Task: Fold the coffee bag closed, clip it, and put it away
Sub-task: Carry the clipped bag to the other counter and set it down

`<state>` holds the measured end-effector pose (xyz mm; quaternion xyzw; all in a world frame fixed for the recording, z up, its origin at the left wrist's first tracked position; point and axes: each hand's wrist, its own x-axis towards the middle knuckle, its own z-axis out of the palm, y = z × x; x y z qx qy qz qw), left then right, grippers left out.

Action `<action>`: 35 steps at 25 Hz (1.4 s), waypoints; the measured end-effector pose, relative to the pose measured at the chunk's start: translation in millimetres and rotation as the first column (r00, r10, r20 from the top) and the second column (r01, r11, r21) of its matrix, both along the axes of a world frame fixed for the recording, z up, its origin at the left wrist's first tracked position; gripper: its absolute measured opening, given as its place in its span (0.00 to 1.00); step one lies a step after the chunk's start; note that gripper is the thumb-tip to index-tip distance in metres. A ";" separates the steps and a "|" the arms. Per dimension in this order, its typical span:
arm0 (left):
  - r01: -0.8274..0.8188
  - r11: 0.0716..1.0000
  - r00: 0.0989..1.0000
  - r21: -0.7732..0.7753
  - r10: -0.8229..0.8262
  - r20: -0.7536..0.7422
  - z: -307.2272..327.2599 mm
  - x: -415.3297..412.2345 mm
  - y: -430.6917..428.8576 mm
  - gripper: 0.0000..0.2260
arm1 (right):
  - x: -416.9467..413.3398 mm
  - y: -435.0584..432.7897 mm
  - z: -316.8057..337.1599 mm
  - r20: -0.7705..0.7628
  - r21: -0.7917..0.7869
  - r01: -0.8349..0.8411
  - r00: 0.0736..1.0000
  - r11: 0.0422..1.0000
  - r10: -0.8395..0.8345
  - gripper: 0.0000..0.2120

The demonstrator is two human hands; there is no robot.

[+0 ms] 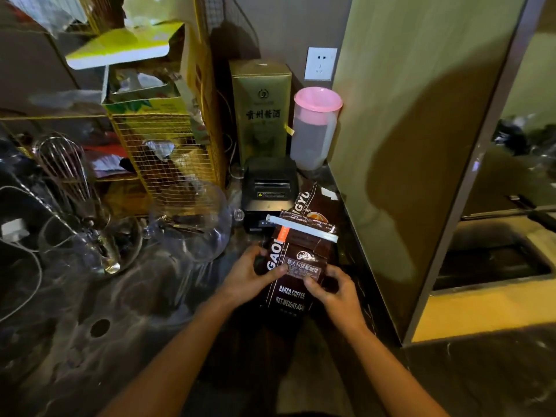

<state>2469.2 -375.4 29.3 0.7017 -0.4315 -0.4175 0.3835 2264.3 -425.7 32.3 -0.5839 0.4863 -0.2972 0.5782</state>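
dark brown coffee bag (296, 266) stands on the dark marble table (120, 311), held between both hands. the left hand (251, 276) is grasping the bag's left edge, thumb on the front label; the right hand (332, 288) is grasping the right side, thumb on the front. just above both grips a white clip (304, 228) crosses the folded top of the bag. beyond the grips sit a black receipt printer (269, 188), a gold box (261, 111) and a pink-lidded jug (314, 127).
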 end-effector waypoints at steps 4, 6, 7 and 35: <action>0.041 0.998 0.993 0.047 -0.035 -0.114 -7.8 0.1 -9.6 0.26 | -3.3 -7.9 -11.4 -0.012 0.080 -0.013 1.000 0.997 0.014 0.16; 0.069 0.996 0.996 0.058 -0.066 -0.056 -7.4 -0.4 -14.2 0.24 | -5.1 -11.1 -18.6 0.047 0.127 -0.026 0.999 0.992 0.020 0.16; 0.070 0.996 0.997 0.063 -0.068 -0.033 -6.8 -1.1 -15.8 0.22 | -6.2 -12.3 -22.4 0.092 0.156 -0.037 0.996 0.987 0.023 0.18; -0.150 0.981 0.978 -0.125 0.165 0.126 -22.2 4.1 -5.4 0.36 | 21.5 -72.3 -27.0 -0.044 -0.033 -0.406 0.913 0.913 0.405 0.33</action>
